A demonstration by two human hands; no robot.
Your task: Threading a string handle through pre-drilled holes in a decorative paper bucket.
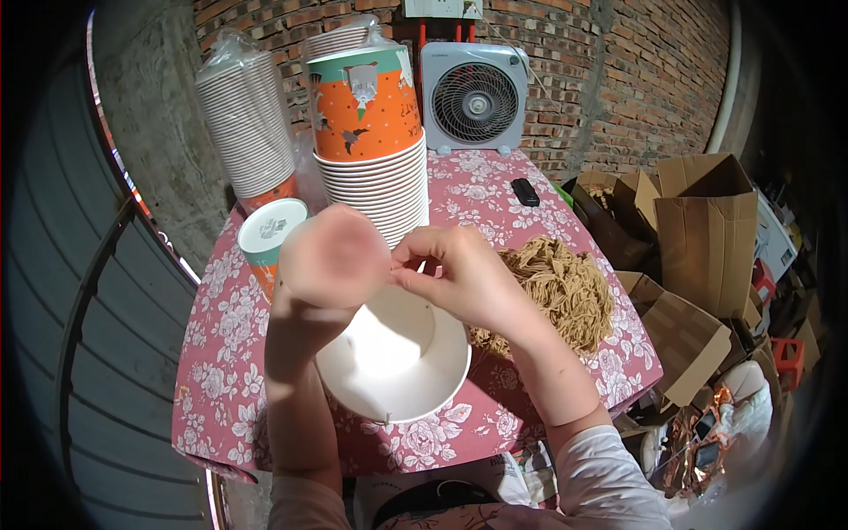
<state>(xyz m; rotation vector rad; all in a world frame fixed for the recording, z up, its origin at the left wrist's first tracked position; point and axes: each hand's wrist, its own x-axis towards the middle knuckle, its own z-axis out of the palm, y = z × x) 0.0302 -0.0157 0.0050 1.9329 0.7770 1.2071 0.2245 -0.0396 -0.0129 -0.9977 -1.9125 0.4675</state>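
A white paper bucket (415, 380) stands on the table right in front of me, its open mouth facing up and sunlight falling inside. Over its far rim my two hands meet. A smeared patch covers my left hand (334, 261), so its fingers are hidden. My right hand (455, 269) comes in from the right with thumb and index finger pinched together beside the left; whatever lies between them is too small to name. Under my right forearm is a heap of tan twine (561, 296). A tiny light-coloured bit shows at the bucket's near rim.
Behind my hands rises a stack of orange paper buckets (367, 115). Left of it stand a plastic-wrapped stack (247, 124) and a single white-topped bucket (274, 225). A grey box fan (477, 97) and a black object (526, 193) occupy the table's far side. Cardboard boxes (702, 238) crowd the right.
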